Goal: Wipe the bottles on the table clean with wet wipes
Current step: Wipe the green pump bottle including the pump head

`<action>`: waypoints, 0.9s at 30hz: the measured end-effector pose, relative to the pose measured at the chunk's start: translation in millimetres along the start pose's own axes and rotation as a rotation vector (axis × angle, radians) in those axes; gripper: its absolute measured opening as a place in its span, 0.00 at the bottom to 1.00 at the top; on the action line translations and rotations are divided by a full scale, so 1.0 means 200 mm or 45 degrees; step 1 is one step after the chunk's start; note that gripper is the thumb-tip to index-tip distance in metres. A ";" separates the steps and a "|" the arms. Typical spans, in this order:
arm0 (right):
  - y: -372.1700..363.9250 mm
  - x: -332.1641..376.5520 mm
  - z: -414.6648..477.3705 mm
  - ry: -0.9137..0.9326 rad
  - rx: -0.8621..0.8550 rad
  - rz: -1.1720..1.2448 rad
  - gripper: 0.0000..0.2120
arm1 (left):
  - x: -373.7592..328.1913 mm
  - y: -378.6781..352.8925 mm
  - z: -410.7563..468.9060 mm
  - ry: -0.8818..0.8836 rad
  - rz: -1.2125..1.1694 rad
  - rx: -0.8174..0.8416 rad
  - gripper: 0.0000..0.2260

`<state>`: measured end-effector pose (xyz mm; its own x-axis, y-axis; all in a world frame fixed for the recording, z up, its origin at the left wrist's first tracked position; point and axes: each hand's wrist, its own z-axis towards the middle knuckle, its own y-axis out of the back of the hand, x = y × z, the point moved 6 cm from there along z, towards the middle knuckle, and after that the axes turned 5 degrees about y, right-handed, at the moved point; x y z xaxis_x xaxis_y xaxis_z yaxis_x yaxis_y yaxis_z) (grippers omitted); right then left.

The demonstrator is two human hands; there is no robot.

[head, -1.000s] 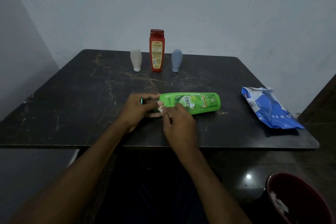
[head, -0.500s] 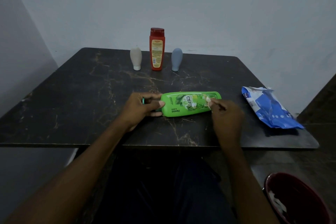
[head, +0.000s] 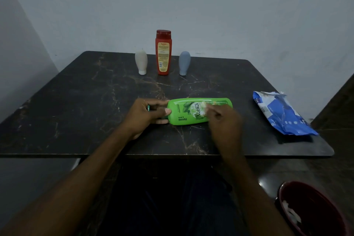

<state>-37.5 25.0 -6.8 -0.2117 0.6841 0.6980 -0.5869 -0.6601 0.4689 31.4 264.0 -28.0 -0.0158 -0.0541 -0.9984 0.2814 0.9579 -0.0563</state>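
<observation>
1. The dark marbled bench (head: 76,111) carries all the bottles and the wipes.
2. A dark red bin (head: 321,205) stands on the floor at the near right, with white scraps inside.
3. A blue pack of wipes (head: 281,115) lies flat near the bench's right edge, well apart from the bottles.
4. The green bottle (head: 183,107) lies on its side in the middle of the bench, label up and cap end to the left. Its plastic is bright and glossy.
5. The left hand (head: 145,115) has a narrow grip, fingers and thumb curled round the bottle's cap end.
6. The right hand (head: 224,120) rests on the label, its fingers bent in a tight grip on the wipe.
7. A red bottle (head: 163,53) stands upright at the far edge.
8. A beige bottle (head: 141,62) and a grey bottle (head: 184,63) stand cap-down on either side of it.
9. The white wipe (head: 206,105) shows only as a small wad pressed onto the label.
</observation>
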 end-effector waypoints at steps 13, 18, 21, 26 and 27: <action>-0.01 0.01 0.00 0.229 0.126 -0.086 0.11 | -0.01 0.00 -0.01 -0.020 0.037 -0.027 0.14; 0.14 -0.19 0.12 -0.088 -0.012 -0.131 0.09 | -0.01 -0.01 -0.02 -0.029 0.020 -0.009 0.14; 0.15 -0.21 0.15 -0.173 -0.040 -0.157 0.10 | -0.02 -0.02 -0.01 -0.029 0.019 0.006 0.14; -0.07 0.13 0.03 0.239 0.089 -0.153 0.10 | -0.02 -0.02 -0.02 -0.070 0.044 0.025 0.16; -0.10 0.17 0.00 0.293 0.118 -0.170 0.10 | -0.02 -0.02 -0.02 -0.071 0.043 0.028 0.17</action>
<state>-32.3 61.7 8.4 -0.3152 0.8124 0.4906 -0.5495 -0.5777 0.6036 25.7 261.4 -24.2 0.0474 -0.0378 -0.9982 0.3018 0.9531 -0.0218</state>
